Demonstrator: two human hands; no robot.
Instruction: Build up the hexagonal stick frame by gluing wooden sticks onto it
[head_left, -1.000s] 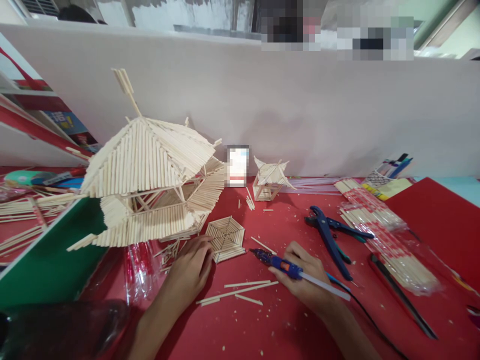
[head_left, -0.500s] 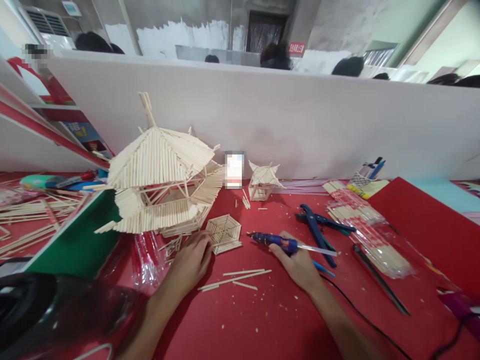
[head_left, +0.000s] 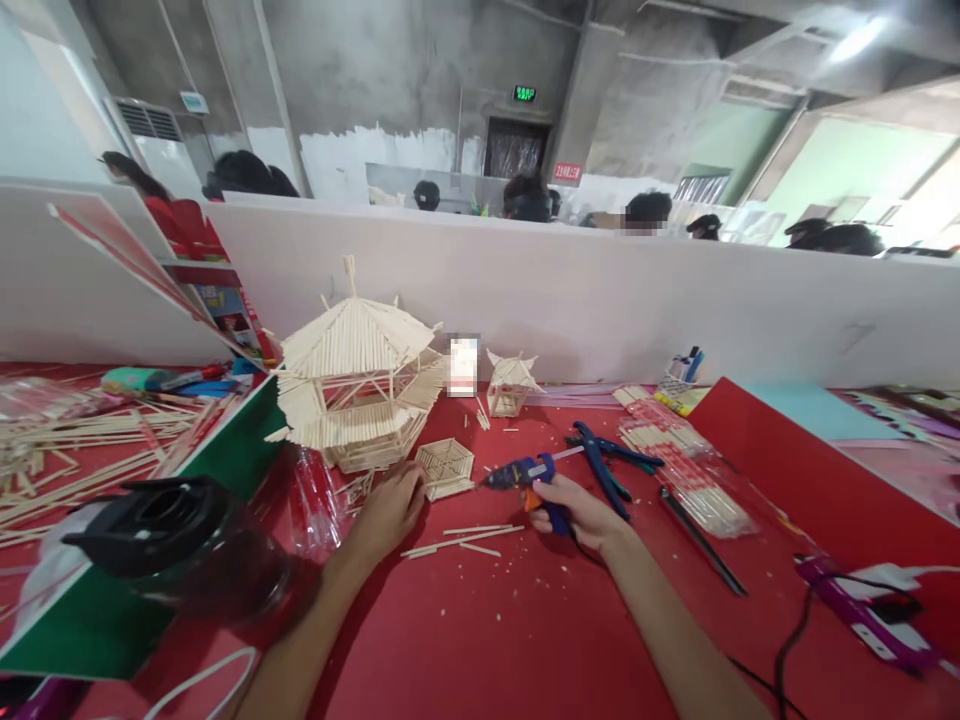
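So the big stick pagoda (head_left: 358, 385) looks basically built. Right hand (head_left: 576, 510) has its fingers wrapped around the blue glue gun (head_left: 525, 476), nozzle aimed at the flat hexagon panel (head_left: 445, 468), which left hand (head_left: 391, 508) steadies, fingers loose. Panel's still unattached, loose sticks (head_left: 461, 540) left over.

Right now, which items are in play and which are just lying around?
In play: right hand gripping blue glue gun; left hand beside hexagonal stick panel; loose sticks.

Lying about: blue cutters, packed chopsticks, small pavilion, black-lidded jar.
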